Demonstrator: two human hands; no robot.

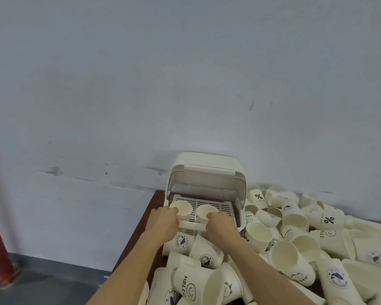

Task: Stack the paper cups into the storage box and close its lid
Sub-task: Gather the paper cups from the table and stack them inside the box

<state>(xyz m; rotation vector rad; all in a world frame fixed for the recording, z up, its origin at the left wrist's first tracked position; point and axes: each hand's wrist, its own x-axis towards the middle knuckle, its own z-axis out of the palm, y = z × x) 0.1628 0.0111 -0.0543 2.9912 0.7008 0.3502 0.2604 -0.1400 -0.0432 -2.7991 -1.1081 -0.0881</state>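
Two cream paper cups stand upright on the slatted tray of the cream plastic storage box (204, 172), lid raised. Left hand (163, 222) grips the left cup (182, 209); right hand (221, 226) grips the right cup (206, 213). Both forearms extend forward. Loose cups, too many to count, lie heaped on the tabletop (154, 203) right of the hands.
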